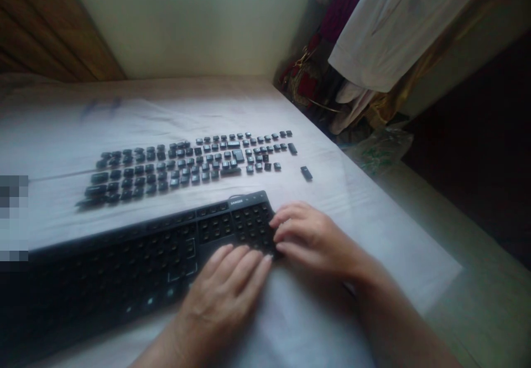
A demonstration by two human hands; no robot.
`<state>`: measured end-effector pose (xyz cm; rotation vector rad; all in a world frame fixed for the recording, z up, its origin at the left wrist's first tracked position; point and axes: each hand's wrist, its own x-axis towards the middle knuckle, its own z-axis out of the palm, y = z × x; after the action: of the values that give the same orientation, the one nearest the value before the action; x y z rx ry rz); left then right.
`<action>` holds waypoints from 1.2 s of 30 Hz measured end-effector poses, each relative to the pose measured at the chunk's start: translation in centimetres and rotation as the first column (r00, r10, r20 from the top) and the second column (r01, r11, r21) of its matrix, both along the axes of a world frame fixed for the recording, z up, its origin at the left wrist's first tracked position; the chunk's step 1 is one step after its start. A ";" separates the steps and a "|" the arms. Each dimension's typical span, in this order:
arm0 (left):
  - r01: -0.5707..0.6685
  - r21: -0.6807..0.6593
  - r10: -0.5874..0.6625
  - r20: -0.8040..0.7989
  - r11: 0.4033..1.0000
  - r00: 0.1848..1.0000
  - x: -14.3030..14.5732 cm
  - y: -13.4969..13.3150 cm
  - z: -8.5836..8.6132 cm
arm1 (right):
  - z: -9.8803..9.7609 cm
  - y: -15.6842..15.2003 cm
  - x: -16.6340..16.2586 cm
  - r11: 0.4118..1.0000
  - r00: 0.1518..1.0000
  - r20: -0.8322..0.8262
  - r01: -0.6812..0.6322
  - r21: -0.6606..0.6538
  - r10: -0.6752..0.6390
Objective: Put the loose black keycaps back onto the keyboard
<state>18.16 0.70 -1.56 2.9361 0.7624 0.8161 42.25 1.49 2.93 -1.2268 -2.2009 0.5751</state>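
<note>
While its lettering (237, 202) blurs, left hand (228, 286) and right hand (312, 236) touch the keyboard (215, 243), grip impossible to tell.

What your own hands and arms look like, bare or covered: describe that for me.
The left hand and right hand are ungloved, with five-fingered human shapes and no ring visible on the fingers that show. The left forearm and right forearm show no sleeves. Blur hides finer markings.

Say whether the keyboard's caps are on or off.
Off: the caps lie in rows beyond the keyboard, its visible sockets bare.
</note>
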 end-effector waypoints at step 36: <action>-0.010 0.005 0.010 0.006 1.000 1.000 0.1 -0.1 0.0 | 0.7 0.2 -1.4 0.780 0.951 0.159 0.308 -0.544 -0.265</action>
<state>18.27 0.57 -1.59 2.9357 0.7758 0.8281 40.83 1.73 3.65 -1.8731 -1.8912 1.1179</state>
